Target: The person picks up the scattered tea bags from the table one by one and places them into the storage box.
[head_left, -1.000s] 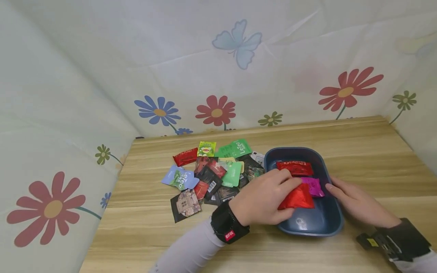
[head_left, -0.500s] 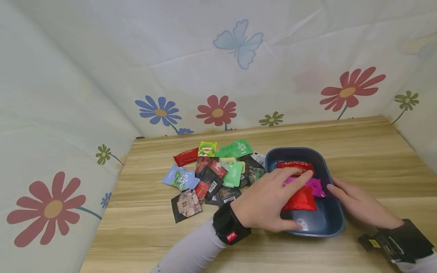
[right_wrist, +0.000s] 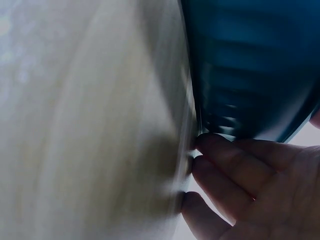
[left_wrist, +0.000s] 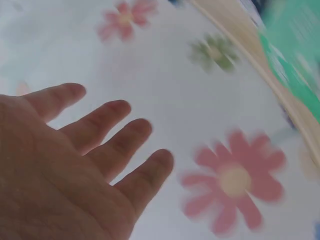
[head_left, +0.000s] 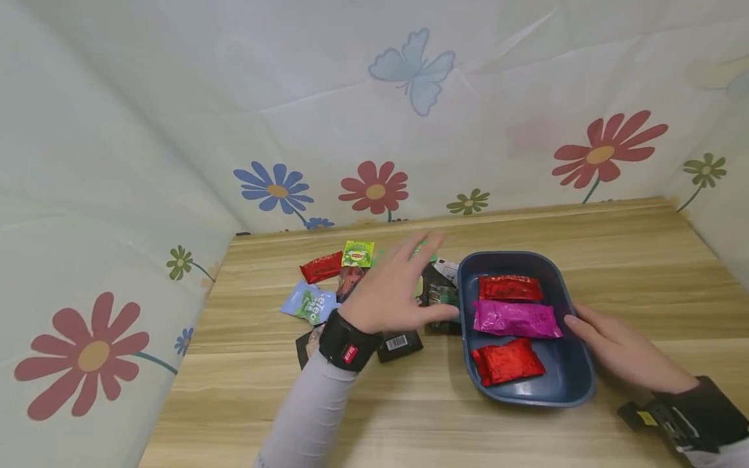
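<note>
My left hand (head_left: 392, 292) hovers over a pile of small packets, fingers spread and holding nothing. In the left wrist view its palm and fingers (left_wrist: 137, 132) are bare. The hand hides much of the pile, though a light blue packet (head_left: 309, 302) and a yellow-green sachet (head_left: 357, 253) show beside it. A dark blue plastic box (head_left: 562, 374) stands to the right. Inside it lie a red packet (head_left: 511, 288), a magenta packet (head_left: 517, 319) and another red packet (head_left: 508, 363), apart in a column. My right hand (head_left: 629, 354) rests against the box's right side, its fingers (right_wrist: 232, 162) along the outer wall.
A red packet (head_left: 322, 267) lies at the pile's back left, and a black packet (head_left: 400, 344) at its front. The wooden tabletop (head_left: 649, 273) meets a flower-patterned cloth wall (head_left: 515, 175) at the back. More cloth closes the left and right sides.
My left hand has let go of the front red packet inside the box and moved left over the pile with its fingers spreading. The right hand stays at the box's side.
</note>
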`<state>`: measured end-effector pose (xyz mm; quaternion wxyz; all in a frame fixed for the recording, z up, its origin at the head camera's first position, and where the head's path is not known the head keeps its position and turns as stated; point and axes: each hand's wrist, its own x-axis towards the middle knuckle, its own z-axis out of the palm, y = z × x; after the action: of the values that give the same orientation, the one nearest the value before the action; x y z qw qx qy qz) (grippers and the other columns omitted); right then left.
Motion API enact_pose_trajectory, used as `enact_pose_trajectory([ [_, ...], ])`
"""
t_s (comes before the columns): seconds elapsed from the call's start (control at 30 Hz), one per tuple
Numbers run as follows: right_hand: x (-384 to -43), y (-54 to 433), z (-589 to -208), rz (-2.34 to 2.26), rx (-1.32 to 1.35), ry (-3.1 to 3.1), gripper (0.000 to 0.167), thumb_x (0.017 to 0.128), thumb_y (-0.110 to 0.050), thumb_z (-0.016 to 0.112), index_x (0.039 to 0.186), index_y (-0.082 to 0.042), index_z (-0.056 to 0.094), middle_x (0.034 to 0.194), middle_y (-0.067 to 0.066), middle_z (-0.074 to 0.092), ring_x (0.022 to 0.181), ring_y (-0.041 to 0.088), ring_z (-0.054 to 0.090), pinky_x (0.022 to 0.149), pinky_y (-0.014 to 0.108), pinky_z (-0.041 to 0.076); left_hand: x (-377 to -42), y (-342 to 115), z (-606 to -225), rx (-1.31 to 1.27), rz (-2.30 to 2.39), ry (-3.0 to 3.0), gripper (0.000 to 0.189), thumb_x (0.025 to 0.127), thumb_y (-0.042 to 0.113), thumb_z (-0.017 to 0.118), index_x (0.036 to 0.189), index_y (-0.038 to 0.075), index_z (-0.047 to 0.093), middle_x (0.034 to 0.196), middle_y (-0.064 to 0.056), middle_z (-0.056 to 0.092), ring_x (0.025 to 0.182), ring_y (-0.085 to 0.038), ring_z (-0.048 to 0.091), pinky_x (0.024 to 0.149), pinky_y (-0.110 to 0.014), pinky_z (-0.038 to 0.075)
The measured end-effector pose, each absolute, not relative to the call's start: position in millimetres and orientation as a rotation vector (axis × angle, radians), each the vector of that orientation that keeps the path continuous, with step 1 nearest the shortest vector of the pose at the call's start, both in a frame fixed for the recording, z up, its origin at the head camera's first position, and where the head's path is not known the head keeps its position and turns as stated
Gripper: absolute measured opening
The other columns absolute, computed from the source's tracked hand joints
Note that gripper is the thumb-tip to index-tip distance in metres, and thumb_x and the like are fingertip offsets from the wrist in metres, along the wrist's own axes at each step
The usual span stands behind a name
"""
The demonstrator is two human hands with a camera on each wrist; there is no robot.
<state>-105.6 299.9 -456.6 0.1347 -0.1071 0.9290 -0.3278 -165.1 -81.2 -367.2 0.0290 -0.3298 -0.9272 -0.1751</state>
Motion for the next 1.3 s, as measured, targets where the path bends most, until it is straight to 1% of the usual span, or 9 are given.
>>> enact_pose_trajectory([
  [0.07,-106,300,-456,-0.948,-0.316,2.694,0.067,0.112,-0.043,0.037,0.159,0.004,0.032,0.151,0.035,0.047,0.135,0.059,0.048,0.1,0.074,0.044,-177,-98,-369,-0.881,-0.552,-2.922,0.107,0.084,0.074,0.067,0.167,0.028,0.017,0.171,-0.005,0.026,0.154,-0.031,0.035,0.12,-0.056,0.038],
  [0.27,-107,300,-457,-0.932,-0.308,2.693,0.067,0.112,-0.044,0.037,0.159,0.004,0.031,0.151,0.036,0.047,0.134,0.059,0.049,0.099,0.074,0.045,-208,-152,-381,-0.574,-0.563,-3.003,0.098,0.086,0.058,0.073,0.165,0.02,0.029,0.167,-0.011,0.034,0.152,-0.033,0.038,0.114,-0.056,0.046],
  [0.37,-107,300,-458,-0.937,-0.308,2.694,0.067,0.111,-0.043,0.038,0.16,0.003,0.031,0.151,0.036,0.046,0.134,0.06,0.048,0.098,0.074,0.045,-217,-175,-388,-0.473,-0.576,-3.023,0.093,0.087,0.051,0.074,0.162,0.014,0.034,0.164,-0.014,0.038,0.151,-0.035,0.039,0.115,-0.055,0.045],
  [0.47,-106,300,-457,-0.939,-0.315,2.7,0.066,0.111,-0.042,0.04,0.16,0.002,0.031,0.151,0.035,0.047,0.133,0.059,0.05,0.098,0.074,0.046,-224,-193,-396,-0.363,-0.581,-3.045,0.09,0.087,0.049,0.074,0.161,0.012,0.037,0.163,-0.017,0.04,0.151,-0.037,0.039,0.117,-0.057,0.042],
  [0.57,-105,300,-456,-0.928,-0.317,2.728,0.065,0.111,-0.04,0.043,0.158,0.004,0.035,0.149,0.035,0.05,0.132,0.058,0.052,0.098,0.072,0.048,-229,-207,-404,-0.267,-0.578,-3.064,0.085,0.089,0.047,0.073,0.16,0.017,0.039,0.162,-0.016,0.041,0.15,-0.037,0.04,0.117,-0.058,0.041],
  [0.67,-103,301,-455,-0.906,-0.307,2.763,0.064,0.11,-0.039,0.046,0.153,0.008,0.041,0.145,0.036,0.053,0.129,0.058,0.054,0.096,0.069,0.05,-234,-217,-412,-0.21,-0.565,-3.069,0.081,0.09,0.042,0.074,0.16,0.017,0.04,0.161,-0.017,0.043,0.147,-0.039,0.044,0.115,-0.059,0.043],
  [0.83,-101,303,-453,-0.9,-0.297,2.817,0.058,0.11,-0.033,0.048,0.145,0.013,0.05,0.139,0.038,0.057,0.126,0.059,0.056,0.096,0.071,0.048,-240,-229,-422,-0.142,-0.508,-3.092,0.076,0.09,0.034,0.075,0.156,0.008,0.045,0.158,-0.02,0.046,0.143,-0.041,0.047,0.116,-0.057,0.042],
  [1.13,-102,302,-451,-0.895,-0.294,2.861,0.051,0.109,-0.03,0.05,0.137,0.013,0.058,0.132,0.036,0.062,0.122,0.056,0.06,0.095,0.068,0.049,-243,-239,-438,-0.135,-0.468,-3.136,0.072,0.082,0.017,0.08,0.148,0.004,0.054,0.149,-0.02,0.056,0.135,-0.041,0.054,0.113,-0.055,0.045],
  [1.3,-102,302,-451,-0.887,-0.296,2.869,0.05,0.109,-0.029,0.051,0.136,0.012,0.059,0.131,0.036,0.063,0.121,0.056,0.061,0.095,0.068,0.048,-246,-241,-444,-0.111,-0.465,-3.157,0.065,0.084,0.013,0.078,0.145,0.004,0.058,0.144,-0.019,0.059,0.13,-0.038,0.059,0.11,-0.052,0.048],
])
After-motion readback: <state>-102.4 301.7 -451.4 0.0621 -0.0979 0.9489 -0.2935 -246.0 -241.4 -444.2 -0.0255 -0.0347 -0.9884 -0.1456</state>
